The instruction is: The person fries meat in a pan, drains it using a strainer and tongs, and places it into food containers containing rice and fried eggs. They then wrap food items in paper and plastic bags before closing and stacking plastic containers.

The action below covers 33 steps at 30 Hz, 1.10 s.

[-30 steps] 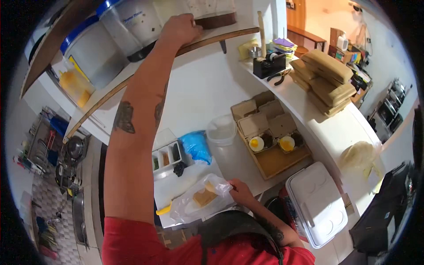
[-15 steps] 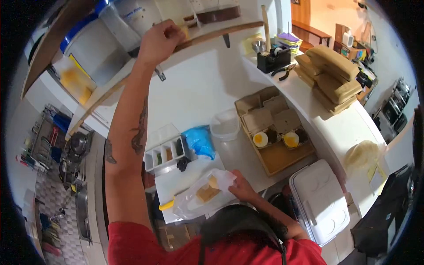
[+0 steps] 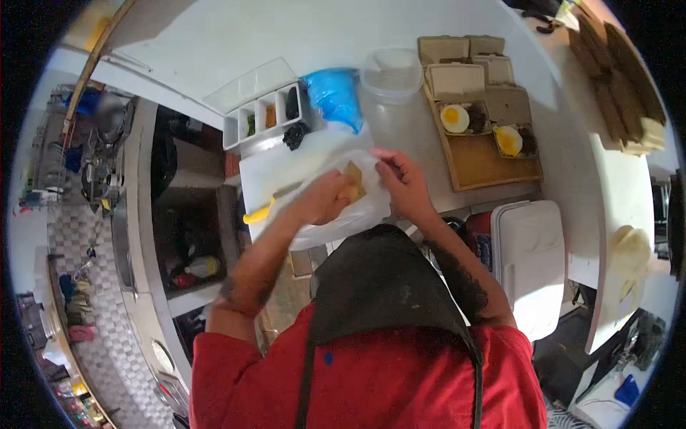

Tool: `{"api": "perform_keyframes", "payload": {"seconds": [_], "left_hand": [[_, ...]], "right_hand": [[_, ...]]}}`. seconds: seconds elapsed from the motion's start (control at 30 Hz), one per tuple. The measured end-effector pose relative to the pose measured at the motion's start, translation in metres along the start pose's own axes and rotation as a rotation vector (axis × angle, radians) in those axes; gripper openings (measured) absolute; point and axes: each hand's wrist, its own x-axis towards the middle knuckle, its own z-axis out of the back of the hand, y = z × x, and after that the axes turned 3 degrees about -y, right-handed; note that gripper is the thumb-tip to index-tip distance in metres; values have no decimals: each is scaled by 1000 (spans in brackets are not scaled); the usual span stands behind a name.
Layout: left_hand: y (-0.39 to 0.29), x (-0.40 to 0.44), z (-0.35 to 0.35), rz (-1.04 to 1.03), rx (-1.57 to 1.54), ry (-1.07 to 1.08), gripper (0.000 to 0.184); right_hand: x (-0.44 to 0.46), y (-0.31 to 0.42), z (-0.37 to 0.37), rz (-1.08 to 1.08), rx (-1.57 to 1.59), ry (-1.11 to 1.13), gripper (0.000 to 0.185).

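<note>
A clear plastic bag lies at the near side of the white cutting board, with a flat tan piece showing in its opening. My right hand pinches the bag's right edge between thumb and fingers. Over the bag's mouth, my left hand is closed beside the tan piece; its fingertips cover whatever they hold. Just left of it lies a knife with a yellow handle, partly hidden by that hand.
Behind the board stand a divided condiment box, a blue bag and a clear tub. Cardboard boxes with egg halves sit on a wooden tray to the right. A white cooler stands near my right elbow.
My left hand has come down from the upper shelf to the plastic bag. The view has tilted downward. My right hand stays at the bag's edge.
</note>
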Motion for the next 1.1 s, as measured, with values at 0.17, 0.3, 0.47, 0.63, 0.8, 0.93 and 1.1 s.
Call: {"api": "perform_keyframes", "payload": {"seconds": [0.17,0.3,0.47,0.63,0.8,0.93,1.1], "left_hand": [[81,2,-97,526,71,-158,45],[98,8,-116,-22,982,-367,38],[177,28,-188,-231,999,-553,30],[120,52,-103,-141,-186,-468,45],[77,86,-66,-27,452,-26,50],[52,135,-77,-214,509,-47,52],[30,191,-89,-229,282,-38,59]], "right_hand": [[14,30,-13,-134,373,-26,32],[25,39,-14,-40,342,21,34],[23,58,-21,-95,366,95,34],[36,94,-5,-64,291,135,33],[50,116,23,84,169,75,30],[48,133,56,118,160,-30,29],[25,135,88,-1,-70,-313,32]]}}
